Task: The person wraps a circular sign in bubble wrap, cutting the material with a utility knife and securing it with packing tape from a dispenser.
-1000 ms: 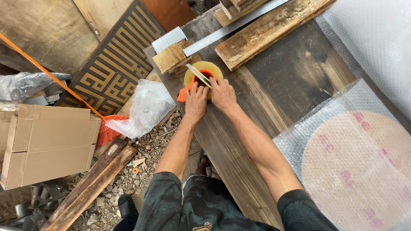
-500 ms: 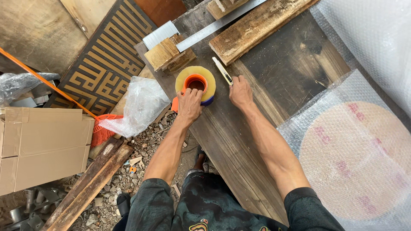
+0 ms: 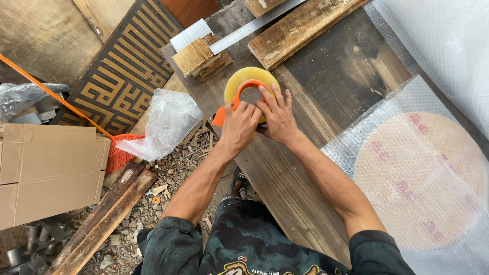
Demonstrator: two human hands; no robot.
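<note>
Your left hand (image 3: pixel 239 122) is wrapped tight around the orange handle of the tape dispenser (image 3: pixel 243 94), fingers curled shut on it, and that grip looks like it's there to keep the thing from skating around on the wood. Your right hand (image 3: pixel 276 113) lies flat against the yellowish tape roll (image 3: pixel 252 77) with the fingers spread and pressing on it, not closed round anything, more like it's steadying the roll or feeling for the tape end; I can't tell which. The dispenser stands on its edge on the dark wooden workbench (image 3: pixel 285 168), close to the bench's left side, right in front of you so both hands reach it easily. Just beyond it are a small wood block (image 3: pixel 196 56) and a long metal ruler (image 3: pixel 254 25) lying next to a rough plank (image 3: pixel 300 28). To your right, a round disc wrapped in bubble wrap (image 3: pixel 423 178) lies on the bench, within easy reach. Down on the gravel to the left: a crumpled plastic bag (image 3: pixel 165 122) and a cardboard box (image 3: pixel 48 173).
</note>
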